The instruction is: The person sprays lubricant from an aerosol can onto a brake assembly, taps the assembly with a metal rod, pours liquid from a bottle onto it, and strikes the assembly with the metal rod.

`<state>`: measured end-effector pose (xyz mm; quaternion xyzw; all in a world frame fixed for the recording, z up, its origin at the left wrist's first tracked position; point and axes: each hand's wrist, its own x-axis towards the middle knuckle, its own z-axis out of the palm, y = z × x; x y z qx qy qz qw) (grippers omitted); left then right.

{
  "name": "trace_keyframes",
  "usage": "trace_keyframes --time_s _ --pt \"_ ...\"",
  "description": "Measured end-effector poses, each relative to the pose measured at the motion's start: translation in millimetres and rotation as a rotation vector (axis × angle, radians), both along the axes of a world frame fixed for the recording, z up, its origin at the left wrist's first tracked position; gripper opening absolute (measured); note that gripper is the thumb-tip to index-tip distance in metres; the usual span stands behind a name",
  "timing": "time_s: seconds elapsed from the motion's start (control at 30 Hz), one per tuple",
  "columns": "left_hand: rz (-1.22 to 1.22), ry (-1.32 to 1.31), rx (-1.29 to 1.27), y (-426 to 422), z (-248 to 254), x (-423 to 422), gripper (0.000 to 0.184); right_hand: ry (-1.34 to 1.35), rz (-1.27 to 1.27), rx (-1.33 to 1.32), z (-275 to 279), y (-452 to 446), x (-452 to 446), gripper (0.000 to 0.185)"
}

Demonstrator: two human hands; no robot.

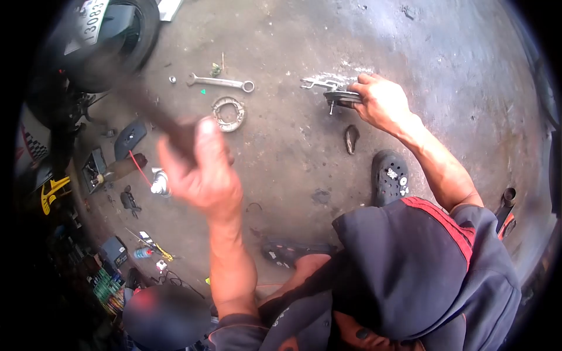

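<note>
My left hand [205,167] is closed round the handle of a hammer [161,120], raised over the left side of the floor. Motion smears the hammer, and its head at the upper left is hard to make out. My right hand [380,100] grips a round metal brake plate [341,97] on edge near the floor. A thin lever and a small pin stick out from the plate. A pair of brake shoes forming a ring [229,114] lies between my hands. Beyond it is a combination wrench [221,82].
A wheel [143,44] and a licence plate [88,23] are at the upper left. A spray can [160,182] with a red straw, a yellow part [54,194] and several tools lie leftward. A dark curved piece [351,139] is near my shoe [390,178].
</note>
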<state>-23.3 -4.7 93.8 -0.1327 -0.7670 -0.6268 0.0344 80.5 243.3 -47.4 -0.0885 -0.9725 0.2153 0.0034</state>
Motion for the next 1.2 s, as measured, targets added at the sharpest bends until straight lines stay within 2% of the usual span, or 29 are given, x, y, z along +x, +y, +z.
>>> trace_keyframes --time_s 0.07,0.13,0.2,0.27,0.3,0.33,0.37,0.4,0.47,0.5,0.53,0.57,0.67,0.7,0.73,0.77,0.8,0.87,0.93,0.97,1.0,1.07,1.13,1.2 --pt "0.069 0.108 0.123 3.5 -9.8 12.0 0.013 0.026 -0.005 0.004 -1.8 0.9 -5.9 0.026" --pt "-0.067 0.531 -0.615 -22.4 -96.7 22.5 0.019 0.061 0.053 0.025 12.8 -1.4 -13.2 0.022" --pt "-0.316 -0.447 -1.064 -34.8 -128.7 27.0 0.033 0.078 0.133 0.107 37.6 2.6 -19.0 0.020" --pt "-0.140 -0.229 -0.782 -27.3 -89.1 20.8 0.034 0.083 0.047 0.006 21.2 11.3 -10.4 0.020" --pt "-0.134 0.246 -0.609 -23.9 -71.8 0.9 0.025 0.082 0.016 -0.048 11.9 16.6 -6.1 0.019" --pt "-0.105 0.127 -0.614 -13.8 -17.4 -10.9 0.023 0.075 -0.002 -0.021 7.8 16.7 1.6 0.019" --pt "-0.007 -0.006 -0.290 4.6 18.4 -12.5 0.019 0.082 -0.023 0.005 6.2 18.4 4.3 0.019" --pt "0.034 0.175 -0.130 10.4 24.2 -13.0 0.013 0.117 -0.046 0.056 4.4 24.3 -2.5 0.019" --pt "0.198 0.111 -0.044 11.9 -6.5 9.2 0.012 0.094 0.004 0.065 15.3 24.3 -8.8 0.019" --pt "0.032 0.619 -0.756 -8.6 -51.9 8.0 0.021 0.144 -0.007 0.052 21.2 24.3 -11.1 0.018" --pt "-0.170 -0.124 -0.890 -11.2 -80.3 18.0 0.030 0.197 -0.012 0.037 25.2 22.3 -13.6 0.018" --pt "-0.283 -0.543 -0.919 -13.9 -107.5 12.4 0.029 0.215 0.021 0.023 23.2 23.2 -14.9 0.018" --pt "-0.103 0.206 -0.601 -23.8 -95.5 4.2 0.025 0.212 0.033 0.036 6.0 31.8 -9.4 0.018" --pt "-0.132 0.085 -0.471 -0.3 -32.3 -5.1 0.023 0.233 0.047 0.086 5.0 38.8 -9.9 0.019" --pt "-0.047 0.088 -0.471 10.5 7.6 -8.7 0.020 0.266 0.061 0.116 5.8 35.8 -6.9 0.021" --pt "-0.014 0.067 -0.108 18.8 19.1 -9.6 0.018 0.304 0.017 0.054 1.7 31.5 -8.0 0.023" --pt "-0.005 0.155 -0.048 23.3 25.5 -11.7 0.013 0.363 0.021 0.045 -1.4 36.2 -21.0 0.023" --pt "0.032 0.097 -0.016 28.1 22.8 1.8 0.013 0.432 0.011 -0.021 -13.2 21.6 -24.4 0.023" --pt "-0.095 0.197 -0.239 14.2 -18.8 11.4 0.013 0.360 -0.022 -0.084 -33.3 11.8 -26.8 0.025" --pt "-0.187 0.026 -0.183 12.0 -29.0 12.3 0.015 0.358 -0.014 -0.091 -42.4 9.8 -30.5 0.025" --pt "-0.181 0.000 -0.334 10.1 -23.7 8.3 0.015 0.348 -0.003 -0.097 -48.0 9.9 -32.2 0.025" --pt "-0.170 0.210 -0.419 16.0 17.9 -10.4 0.012 0.288 0.010 -0.107 -49.7 13.2 -31.4 0.026" --pt "0.053 0.349 -0.317 27.3 61.1 -24.0 0.010 0.297 0.018 -0.108 -48.8 19.6 -38.6 0.027" --pt "0.011 0.302 -0.012 30.8 80.4 -22.4 0.013 0.254 0.014 -0.112 -45.6 18.3 -40.0 0.026"
